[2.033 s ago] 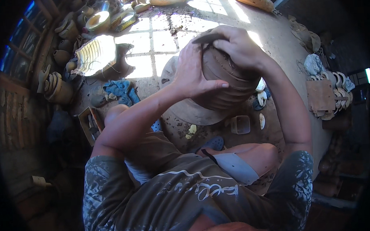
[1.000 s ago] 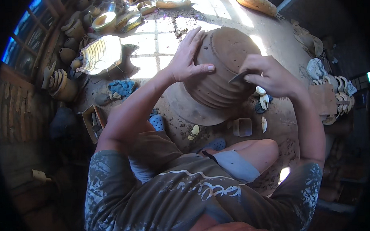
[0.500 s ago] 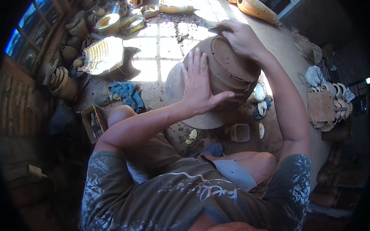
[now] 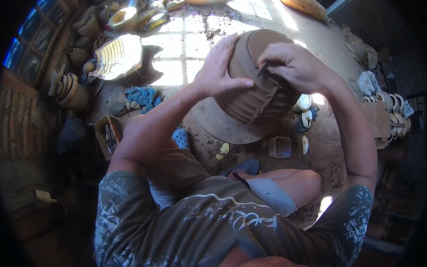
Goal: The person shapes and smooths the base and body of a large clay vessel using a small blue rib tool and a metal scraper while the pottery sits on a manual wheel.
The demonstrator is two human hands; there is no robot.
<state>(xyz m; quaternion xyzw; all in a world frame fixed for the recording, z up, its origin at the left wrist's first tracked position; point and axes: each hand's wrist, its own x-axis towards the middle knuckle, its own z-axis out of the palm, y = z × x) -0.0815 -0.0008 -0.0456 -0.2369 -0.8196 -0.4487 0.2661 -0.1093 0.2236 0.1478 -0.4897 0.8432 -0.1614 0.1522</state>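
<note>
A large brown clay pot [image 4: 243,100] with ridged sides stands on a round wheel disc [image 4: 218,125] in front of me. My left hand [image 4: 220,67] lies against the pot's left side near the top, thumb spread and fingers stretched out, some of them going over the far side. Between the fingers of my right hand [image 4: 286,65] is a thin dark scraper [image 4: 262,70], its edge close to the pot's upper wall. Below it, a rough strip of clay runs down the ridged side.
A clear plastic tub [image 4: 280,147] and a pale oval piece [image 4: 305,145] lie near the wheel. To the left are a blue cloth [image 4: 144,97], a tool box [image 4: 108,137] and a ribbed pale pot section [image 4: 119,56]. Curved pieces [image 4: 396,113] stand at the right.
My right hand has brought the scraper from the pot's far top edge toward me, onto its near side. The left hand has slid farther up and left. The pot's surface appears turned.
</note>
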